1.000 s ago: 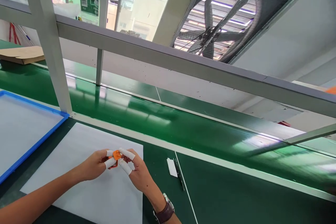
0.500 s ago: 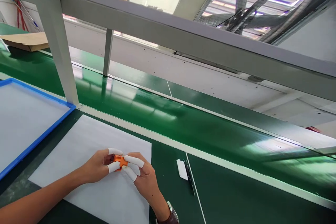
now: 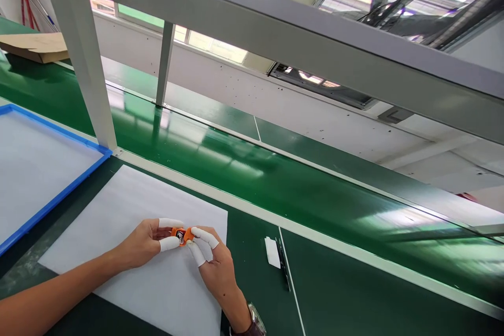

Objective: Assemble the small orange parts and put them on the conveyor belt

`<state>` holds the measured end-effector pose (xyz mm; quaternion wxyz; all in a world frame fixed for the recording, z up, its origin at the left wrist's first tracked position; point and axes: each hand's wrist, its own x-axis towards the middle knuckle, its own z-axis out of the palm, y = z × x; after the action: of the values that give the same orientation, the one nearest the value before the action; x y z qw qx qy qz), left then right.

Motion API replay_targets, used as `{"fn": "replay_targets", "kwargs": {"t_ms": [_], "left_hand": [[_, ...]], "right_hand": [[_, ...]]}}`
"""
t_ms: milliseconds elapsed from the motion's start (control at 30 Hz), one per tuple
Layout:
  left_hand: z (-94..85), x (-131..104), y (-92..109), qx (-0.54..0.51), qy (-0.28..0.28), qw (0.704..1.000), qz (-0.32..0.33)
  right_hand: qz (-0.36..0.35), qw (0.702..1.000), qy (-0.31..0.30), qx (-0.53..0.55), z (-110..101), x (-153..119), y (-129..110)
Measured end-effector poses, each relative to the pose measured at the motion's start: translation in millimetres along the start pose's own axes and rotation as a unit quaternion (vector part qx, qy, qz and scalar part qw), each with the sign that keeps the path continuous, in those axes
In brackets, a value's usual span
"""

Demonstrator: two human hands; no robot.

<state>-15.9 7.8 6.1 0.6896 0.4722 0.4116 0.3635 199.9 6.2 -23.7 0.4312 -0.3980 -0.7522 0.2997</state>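
A small orange plastic part (image 3: 187, 234) with a dark and whitish inner area is held between both hands, above a white sheet (image 3: 157, 294). My left hand (image 3: 147, 241) pinches its left end between thumb and fingers. On the right end, my right hand (image 3: 216, 260) grips it with thumb and fingertips. White finger cots cover several fingertips on both hands. The part's exact kind cannot be made out. A watch sits on my right wrist.
To the right lie a white card-like piece (image 3: 272, 252) and a thin black tool (image 3: 283, 265). A blue-edged white panel (image 3: 47, 168) is at the left. A grey metal post (image 3: 84, 63) and crossbar rise ahead, before a green belt (image 3: 220, 152). A cardboard box (image 3: 43, 47) stands far left.
The orange part has been turned between my fingers, so its dark and whitish inner area now shows. My hands remain in nearly the same place, and the camera view has tilted slightly.
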Motion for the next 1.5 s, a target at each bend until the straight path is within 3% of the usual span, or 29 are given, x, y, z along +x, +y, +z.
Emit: {"fn": "replay_targets", "kwargs": {"t_ms": [167, 367, 500, 667, 800, 1267, 1333, 1433, 1500], "left_hand": [[1.5, 0.2, -9.4, 0.014, 0.044, 0.999, 0.000], [2.9, 0.0, -11.6, 0.000, 0.006, 1.000, 0.014], [2.6, -1.4, -8.4, 0.018, 0.000, 1.000, 0.019], [2.1, -2.5, -13.2, 0.022, 0.013, 1.000, 0.019], [2.7, -4.3, -13.2, 0.027, -0.007, 0.999, 0.026], [4.5, -2.2, -8.7, 0.064, 0.021, 0.998, 0.002], [3.6, -1.2, -7.7, 0.064, 0.030, 0.997, -0.004], [1.4, -0.6, -6.6, 0.071, 0.040, 0.997, -0.012], [0.2, -0.2, -5.8, 0.079, 0.039, 0.996, -0.013]], "right_hand": [[-0.055, 0.998, -0.011, 0.013, -0.1, 0.1, -0.7], [-0.026, 0.997, -0.017, 0.067, 5.1, -0.7, -1.5], [0.065, 0.981, -0.062, 0.172, 2.0, 3.2, -6.5], [0.242, 0.917, -0.089, 0.303, -2.6, 7.8, -9.7], [0.275, 0.901, -0.108, 0.317, -1.4, 10.4, -11.3], [0.237, 0.929, -0.106, 0.265, 0.2, 5.7, -9.3], [0.199, 0.952, -0.106, 0.206, -7.0, 7.0, -5.4], [0.085, 0.995, -0.052, 0.030, -18.9, 10.2, 3.1], [0.002, 0.997, -0.027, -0.066, -22.8, 11.4, 9.7]]}}
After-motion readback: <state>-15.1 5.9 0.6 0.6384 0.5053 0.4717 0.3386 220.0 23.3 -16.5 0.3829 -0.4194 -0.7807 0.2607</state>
